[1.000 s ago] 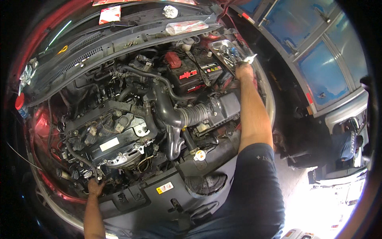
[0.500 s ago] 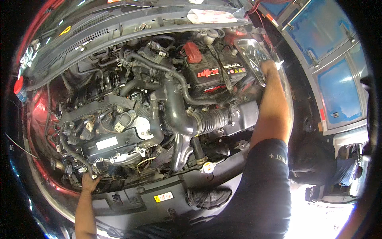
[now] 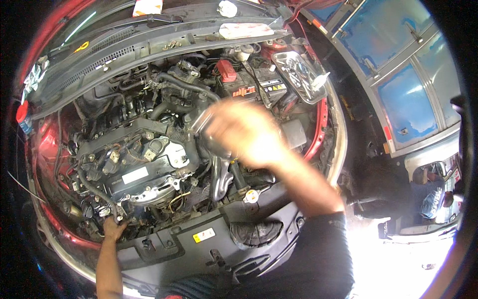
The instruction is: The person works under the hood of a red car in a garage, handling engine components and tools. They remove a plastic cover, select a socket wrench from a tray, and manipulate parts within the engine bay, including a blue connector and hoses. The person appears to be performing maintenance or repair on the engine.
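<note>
— What is the right hand [image 3: 244, 132] gripping?
— Too blurred to be telling — it is sweeping over the ribbed intake hose [image 3: 174, 132], having left the metal tray [image 3: 298, 74] by the battery [image 3: 254, 84].
— And the hose?
— Looking rubbery, flexible; best gripped near a clamp. The left hand [image 3: 113, 230] is still pressing the engine's front edge.

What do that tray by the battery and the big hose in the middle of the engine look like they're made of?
The tray looks like bare metal: silvery, shiny, with bright glints. The big hose looks like black rubber or plastic: dull and matte, curving smoothly. The right hand is blurred in front of the engine.
</note>
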Tool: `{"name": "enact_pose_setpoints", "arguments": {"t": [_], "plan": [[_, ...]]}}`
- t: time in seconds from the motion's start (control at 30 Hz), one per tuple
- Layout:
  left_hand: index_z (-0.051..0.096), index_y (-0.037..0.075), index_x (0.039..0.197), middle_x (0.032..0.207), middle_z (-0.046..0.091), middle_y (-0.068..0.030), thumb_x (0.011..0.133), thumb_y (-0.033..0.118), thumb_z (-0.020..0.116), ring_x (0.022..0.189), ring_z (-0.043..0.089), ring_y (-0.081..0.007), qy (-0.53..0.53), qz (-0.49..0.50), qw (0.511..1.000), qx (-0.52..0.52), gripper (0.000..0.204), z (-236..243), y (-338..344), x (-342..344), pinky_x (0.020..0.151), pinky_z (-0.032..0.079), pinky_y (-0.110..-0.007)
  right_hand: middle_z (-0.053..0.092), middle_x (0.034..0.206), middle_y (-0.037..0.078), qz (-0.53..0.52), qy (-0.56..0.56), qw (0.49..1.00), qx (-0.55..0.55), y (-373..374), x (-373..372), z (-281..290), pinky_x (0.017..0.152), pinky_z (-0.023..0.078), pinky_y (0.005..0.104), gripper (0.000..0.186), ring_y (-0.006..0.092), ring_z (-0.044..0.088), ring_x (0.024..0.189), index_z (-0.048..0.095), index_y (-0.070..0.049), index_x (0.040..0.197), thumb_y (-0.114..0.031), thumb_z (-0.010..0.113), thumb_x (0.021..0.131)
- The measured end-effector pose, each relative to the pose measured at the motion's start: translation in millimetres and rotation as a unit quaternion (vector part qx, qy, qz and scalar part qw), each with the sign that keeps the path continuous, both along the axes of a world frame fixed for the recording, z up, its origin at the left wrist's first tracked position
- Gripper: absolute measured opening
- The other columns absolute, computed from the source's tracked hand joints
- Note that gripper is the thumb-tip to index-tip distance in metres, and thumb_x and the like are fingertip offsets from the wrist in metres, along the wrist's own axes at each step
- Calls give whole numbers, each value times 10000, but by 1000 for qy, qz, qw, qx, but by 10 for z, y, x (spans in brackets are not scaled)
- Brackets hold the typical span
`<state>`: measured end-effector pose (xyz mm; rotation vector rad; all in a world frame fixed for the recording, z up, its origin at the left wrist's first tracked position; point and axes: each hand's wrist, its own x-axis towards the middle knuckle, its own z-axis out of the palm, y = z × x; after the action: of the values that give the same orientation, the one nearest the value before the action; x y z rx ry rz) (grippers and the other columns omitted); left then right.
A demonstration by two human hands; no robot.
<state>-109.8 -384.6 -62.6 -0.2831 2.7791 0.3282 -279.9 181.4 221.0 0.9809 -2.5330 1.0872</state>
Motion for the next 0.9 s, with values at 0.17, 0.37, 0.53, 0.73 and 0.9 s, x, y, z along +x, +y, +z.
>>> {"name": "enact_pose_setpoints", "arguments": {"t": [0.17, 0.37, 0.53, 0.73, 0.9], "plan": [[351, 170, 1529, 1222, 647, -244, 817, 542, 720, 1118, 633, -414, -42, -68, 997, -21, 884, 87, 138, -147, 921, 519, -495, 675, 1043, 219, 209, -246, 937, 136, -1597, 821, -729, 930, 521, 449, 298, 388, 645, 1049, 651, -42, 1164, -188, 671, 904], [629, -10, 1208, 1136, 673, -249, 823, 619, 709, 1091, 647, -413, -125, -3, 992, -3, 742, 245, 204, -174, 933, 521, -492, 707, 1087, 188, 125, -317, 880, 331, -2517, 966, -1798, 911, 539, 456, 314, 373, 668, 1042, 702, -94, 1168, -113, 617, 866], [702, 8, 1053, 1062, 716, -221, 803, 413, 794, 1055, 675, -381, -95, 14, 993, 73, 485, 413, 231, -167, 945, 517, -474, 696, 1119, 209, 138, -317, 893, 289, -2835, 1038, -2340, 932, 530, 444, 300, 384, 663, 1047, 696, -71, 1168, -128, 611, 886], [741, 41, 1034, 1100, 727, -169, 809, 340, 776, 1095, 677, -324, -104, 14, 992, 77, 375, 437, 245, -185, 954, 526, -437, 687, 1199, 172, 96, -258, 872, 406, -3275, 937, -2467, 990, 522, 443, 355, 360, 657, 1099, 695, -129, 1223, -177, 595, 886], [727, 8, 1042, 1109, 717, -197, 783, 404, 803, 1092, 671, -355, -98, 12, 991, 92, 479, 451, 228, -169, 966, 510, -461, 709, 1037, 210, 103, -262, 896, 343, -3240, 909, -2475, 895, 539, 479, 295, 403, 680, 959, 735, -126, 1122, -189, 625, 856]]}}
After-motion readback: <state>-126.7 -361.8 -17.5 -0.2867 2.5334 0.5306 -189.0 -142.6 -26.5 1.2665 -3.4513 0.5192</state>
